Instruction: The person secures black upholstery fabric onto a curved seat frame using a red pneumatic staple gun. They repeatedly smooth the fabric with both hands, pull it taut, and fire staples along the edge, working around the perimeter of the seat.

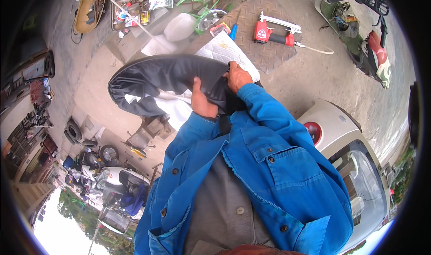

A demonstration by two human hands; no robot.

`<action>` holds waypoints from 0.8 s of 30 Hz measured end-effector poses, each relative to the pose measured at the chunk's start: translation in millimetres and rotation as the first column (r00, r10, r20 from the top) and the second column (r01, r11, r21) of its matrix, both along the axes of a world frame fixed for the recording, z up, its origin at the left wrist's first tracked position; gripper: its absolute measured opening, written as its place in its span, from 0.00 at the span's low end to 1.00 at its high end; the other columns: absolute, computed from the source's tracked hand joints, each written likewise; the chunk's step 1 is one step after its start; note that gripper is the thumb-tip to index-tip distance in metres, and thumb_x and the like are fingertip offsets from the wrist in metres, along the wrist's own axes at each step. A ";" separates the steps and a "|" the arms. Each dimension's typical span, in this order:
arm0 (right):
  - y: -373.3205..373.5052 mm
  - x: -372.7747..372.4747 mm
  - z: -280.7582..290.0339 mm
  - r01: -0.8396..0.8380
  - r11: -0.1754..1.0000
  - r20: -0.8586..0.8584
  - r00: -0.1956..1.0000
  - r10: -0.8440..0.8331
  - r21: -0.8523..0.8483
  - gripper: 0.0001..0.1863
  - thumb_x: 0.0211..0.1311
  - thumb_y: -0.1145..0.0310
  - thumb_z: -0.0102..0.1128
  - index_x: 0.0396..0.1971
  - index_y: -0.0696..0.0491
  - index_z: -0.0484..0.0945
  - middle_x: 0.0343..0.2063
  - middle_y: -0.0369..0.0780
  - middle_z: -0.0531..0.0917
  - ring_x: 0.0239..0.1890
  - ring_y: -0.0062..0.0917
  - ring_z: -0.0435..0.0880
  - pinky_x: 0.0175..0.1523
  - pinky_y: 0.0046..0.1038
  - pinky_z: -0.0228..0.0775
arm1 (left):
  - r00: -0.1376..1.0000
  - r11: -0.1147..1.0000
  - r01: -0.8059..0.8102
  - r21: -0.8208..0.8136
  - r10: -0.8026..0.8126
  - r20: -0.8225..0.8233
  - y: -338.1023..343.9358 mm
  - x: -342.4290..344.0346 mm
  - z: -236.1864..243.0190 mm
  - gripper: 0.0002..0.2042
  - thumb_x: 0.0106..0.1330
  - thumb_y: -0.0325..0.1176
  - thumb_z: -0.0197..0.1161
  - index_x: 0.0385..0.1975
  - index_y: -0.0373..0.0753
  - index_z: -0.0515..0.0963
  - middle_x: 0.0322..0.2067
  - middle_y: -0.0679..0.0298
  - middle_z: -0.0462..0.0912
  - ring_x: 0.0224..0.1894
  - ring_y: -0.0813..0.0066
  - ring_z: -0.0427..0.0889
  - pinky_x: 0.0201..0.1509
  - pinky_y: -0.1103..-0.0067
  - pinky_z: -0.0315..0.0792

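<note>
A blue jacket (269, 174) over a grey shirt filled the near view at 6 o'clock. Just beyond it, the left hand (202, 100) was pressed on a black seat cover (166, 78), fingers clenched on its near edge, while the right hand (238, 78) gripped the same edge at 1 o'clock of it. The cover was stretched over a seat base with white foam showing beneath, held above the ground at picture centre. A slip could be judged likely if the taut vinyl were pulled unevenly, leaving wrinkles or a torn edge. Farther off, at 12 o'clock, a red stapler (271, 33) lay on a checker-plate tabletop (269, 57).
</note>
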State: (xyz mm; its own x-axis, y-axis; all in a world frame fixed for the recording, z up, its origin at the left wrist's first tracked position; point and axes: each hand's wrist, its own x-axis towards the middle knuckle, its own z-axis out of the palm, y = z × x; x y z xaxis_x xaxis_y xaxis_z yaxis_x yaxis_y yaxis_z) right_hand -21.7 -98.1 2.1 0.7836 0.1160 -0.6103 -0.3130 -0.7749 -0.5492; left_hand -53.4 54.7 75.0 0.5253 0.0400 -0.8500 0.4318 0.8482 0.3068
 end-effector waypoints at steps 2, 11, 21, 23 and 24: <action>-0.2 -1.0 -1.9 0.007 1.000 0.000 1.000 -0.007 -0.010 0.25 0.74 0.61 0.62 0.60 0.62 0.68 0.50 0.62 0.84 0.51 0.59 0.85 0.55 0.51 0.76 | 1.000 1.000 0.013 0.001 -0.013 0.004 -0.7 -2.9 -2.0 0.23 0.82 0.47 0.54 0.63 0.34 0.76 0.58 0.57 0.85 0.58 0.58 0.84 0.64 0.66 0.78; -3.0 -3.9 -3.1 0.031 1.000 0.025 0.999 -0.031 -0.001 0.26 0.72 0.63 0.62 0.62 0.61 0.66 0.54 0.63 0.82 0.53 0.58 0.84 0.57 0.51 0.75 | 0.986 0.949 0.166 0.268 -0.152 -0.073 -2.0 -14.7 -2.2 0.26 0.80 0.50 0.57 0.58 0.30 0.78 0.54 0.52 0.86 0.53 0.57 0.86 0.59 0.65 0.79; -8.4 1.4 -14.8 -0.058 0.998 0.053 0.997 0.057 0.016 0.32 0.72 0.64 0.62 0.71 0.56 0.64 0.60 0.61 0.79 0.57 0.59 0.82 0.64 0.49 0.73 | 0.390 -0.517 0.611 0.599 -0.462 -0.797 20.4 -13.1 -56.7 0.36 0.77 0.63 0.51 0.27 0.30 0.85 0.31 0.41 0.88 0.37 0.37 0.87 0.47 0.54 0.80; -17.8 23.3 -5.0 -0.170 0.980 0.060 0.985 0.164 0.102 0.39 0.67 0.61 0.69 0.74 0.56 0.63 0.65 0.60 0.75 0.66 0.57 0.76 0.70 0.45 0.70 | 0.378 -0.541 0.624 0.563 -0.421 -0.824 18.2 -12.1 -51.9 0.35 0.77 0.62 0.51 0.28 0.32 0.86 0.32 0.41 0.88 0.38 0.39 0.88 0.47 0.54 0.80; -17.7 29.4 -7.7 -0.224 0.951 0.197 0.963 0.183 0.212 0.39 0.68 0.58 0.68 0.74 0.56 0.64 0.67 0.60 0.73 0.68 0.56 0.74 0.70 0.44 0.69 | 0.376 -0.541 0.625 0.563 -0.423 -0.824 18.4 -15.5 -50.5 0.34 0.77 0.62 0.51 0.28 0.33 0.86 0.31 0.41 0.88 0.38 0.40 0.89 0.47 0.53 0.81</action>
